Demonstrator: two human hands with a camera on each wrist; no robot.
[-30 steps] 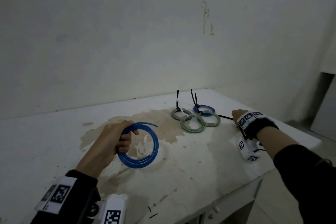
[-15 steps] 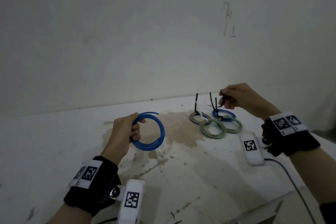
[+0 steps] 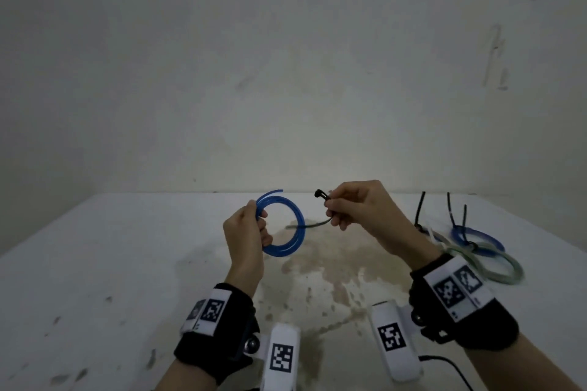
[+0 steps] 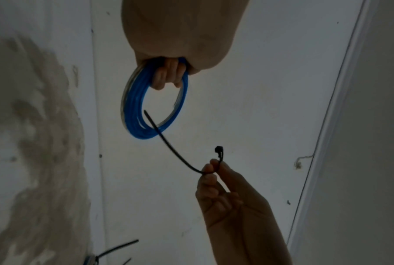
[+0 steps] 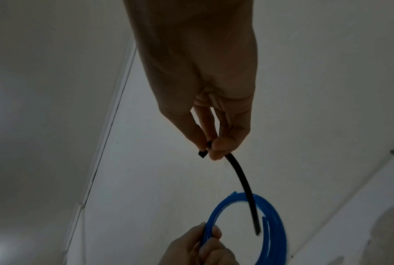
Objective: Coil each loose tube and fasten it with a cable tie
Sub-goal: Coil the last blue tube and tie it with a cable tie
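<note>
My left hand (image 3: 251, 228) grips a coiled blue tube (image 3: 293, 241) by its left side and holds it upright above the white table (image 3: 95, 263). The same coil (image 4: 134, 114) shows in the left wrist view, fingers (image 4: 166, 77) curled through it. My right hand (image 3: 346, 209) pinches a black cable tie (image 3: 320, 194) near its head. The tie's tail (image 4: 166, 141) curves toward the coil, and its tip reaches the coil's ring (image 5: 270, 224) in the right wrist view. The pinching fingertips (image 5: 218, 145) show there too.
Several tied coils, blue (image 3: 479, 240) and grey-green (image 3: 505, 270), lie at the table's right with black tie tails (image 3: 421, 209) sticking up. A brown stain (image 3: 333, 279) covers the table's middle. A bare wall (image 3: 286, 73) stands behind.
My right hand has come from the tied coils at the right to the middle, carrying a black cable tie. My left hand has raised the blue coil, and the tie's tail now reaches it.
</note>
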